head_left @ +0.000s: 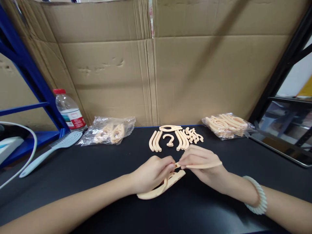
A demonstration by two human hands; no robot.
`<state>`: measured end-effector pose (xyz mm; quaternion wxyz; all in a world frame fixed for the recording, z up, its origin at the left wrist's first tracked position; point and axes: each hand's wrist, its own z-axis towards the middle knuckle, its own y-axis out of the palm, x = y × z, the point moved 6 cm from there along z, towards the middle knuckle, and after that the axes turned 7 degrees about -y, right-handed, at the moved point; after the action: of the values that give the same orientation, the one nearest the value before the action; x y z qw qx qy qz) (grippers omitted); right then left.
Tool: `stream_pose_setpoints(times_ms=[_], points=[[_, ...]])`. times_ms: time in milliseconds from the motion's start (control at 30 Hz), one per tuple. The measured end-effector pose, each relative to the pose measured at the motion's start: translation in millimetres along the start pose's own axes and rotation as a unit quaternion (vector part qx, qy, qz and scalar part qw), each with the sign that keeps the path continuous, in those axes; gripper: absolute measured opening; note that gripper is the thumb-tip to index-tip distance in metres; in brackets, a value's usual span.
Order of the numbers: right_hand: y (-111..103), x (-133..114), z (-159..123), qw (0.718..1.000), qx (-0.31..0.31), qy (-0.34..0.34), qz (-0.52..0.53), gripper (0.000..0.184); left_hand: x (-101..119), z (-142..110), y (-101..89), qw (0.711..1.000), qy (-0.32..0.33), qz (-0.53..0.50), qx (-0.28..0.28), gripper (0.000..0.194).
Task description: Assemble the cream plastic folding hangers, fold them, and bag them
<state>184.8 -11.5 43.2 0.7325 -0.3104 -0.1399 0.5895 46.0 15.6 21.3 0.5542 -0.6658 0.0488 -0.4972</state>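
Note:
My left hand (pixel 151 174) is closed around a cream plastic folding-hanger piece (pixel 152 194), whose curved, slotted body shows below the fingers. Opposite it, my right hand (pixel 212 178) pinches a slim cream hanger arm (pixel 206 166) that points to the right across the palm. The fingertips of both hands nearly meet, and a small bit of cream plastic shows between them. How the two pieces touch is hidden by the fingers. Just beyond my hands lie a cream hanger hook (pixel 171 140), several curved hanger arms (pixel 154 141) and a pile of small cream parts (pixel 194 135).
Clear bags of cream parts lie at the back left (pixel 109 131) and back right (pixel 226 125). A red-capped bottle (pixel 73 113) and a pale blue hairbrush (pixel 53 149) are on the left. A cardboard wall (pixel 109 65) closes off the back of the black table (pixel 109 162).

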Motion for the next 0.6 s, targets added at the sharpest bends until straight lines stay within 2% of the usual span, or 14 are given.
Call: stream_pose_setpoints(times_ms=[100,233,333,433,500,600], points=[[1.9,-11.9,-0.7,0.991,-0.040,-0.088,-0.090,0.020,4.1,-1.1,0.8,1.000,0.022,0.018,-0.008,0.027],[1.6,-23.5,0.1,0.959,-0.041,-0.194,-0.203,0.018,5.6,-2.4,0.8,0.999,0.034,0.029,-0.005,0.027],[-1.0,-33.0,1.7,0.937,-0.050,-0.260,-0.229,0.019,5.1,-2.3,1.5,0.999,0.034,0.017,-0.008,0.029],[-2.7,-44.1,-1.0,0.919,-0.088,-0.324,-0.208,0.017,2.7,-1.4,2.6,0.999,0.012,-0.023,-0.022,0.036],[-5.9,-42.7,-0.8,0.932,-0.097,-0.301,-0.177,0.016,-0.2,-0.6,1.9,0.998,-0.013,-0.056,-0.017,0.040],[-19.1,-18.3,5.5,0.982,-0.020,-0.148,-0.116,0.024,-6.9,1.1,1.5,0.988,-0.054,-0.147,-0.005,0.042]])
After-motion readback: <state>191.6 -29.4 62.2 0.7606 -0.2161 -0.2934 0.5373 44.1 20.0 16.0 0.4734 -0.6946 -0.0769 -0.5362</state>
